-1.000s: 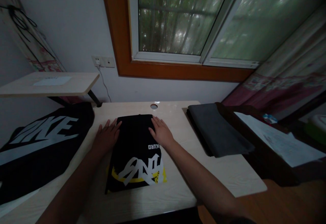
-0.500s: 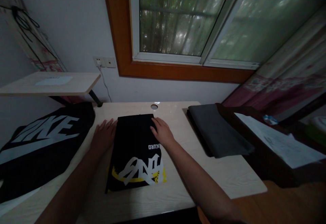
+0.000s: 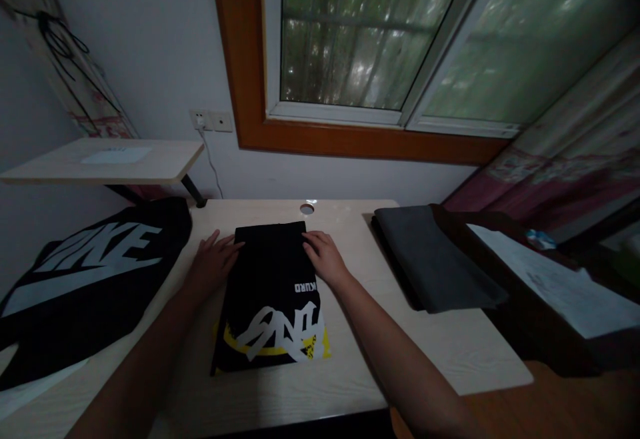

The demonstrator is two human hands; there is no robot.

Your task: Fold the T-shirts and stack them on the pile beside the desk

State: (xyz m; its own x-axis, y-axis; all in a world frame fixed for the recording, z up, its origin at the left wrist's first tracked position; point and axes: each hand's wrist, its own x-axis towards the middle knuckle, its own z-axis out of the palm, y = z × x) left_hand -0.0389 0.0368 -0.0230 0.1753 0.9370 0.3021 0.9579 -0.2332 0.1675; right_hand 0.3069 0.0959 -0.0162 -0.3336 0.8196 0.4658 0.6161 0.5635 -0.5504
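Observation:
A black T-shirt (image 3: 265, 266), folded into a rectangle, lies flat on the pale wooden table. Its printed part, with white lettering and yellow patches, faces the near side. My left hand (image 3: 213, 262) rests by the upper left edge, fingers spread, with one fingertip over the cloth. At the upper right edge is my right hand (image 3: 326, 258), its fingers stretched out and touching the side of the fabric. Neither hand lifts the shirt.
Left on the table (image 3: 420, 359) lies a black garment (image 3: 100, 259) with a large grey logo, below a raised shelf (image 3: 165, 162). A folded dark grey cloth (image 3: 430, 259) lies to the right, near a white paper sheet (image 3: 545, 279). A window (image 3: 365, 46) is behind.
My left fingers have shifted right, onto the edge of the shirt. My right fingers have drawn back slightly to its right edge. The view has shifted slightly.

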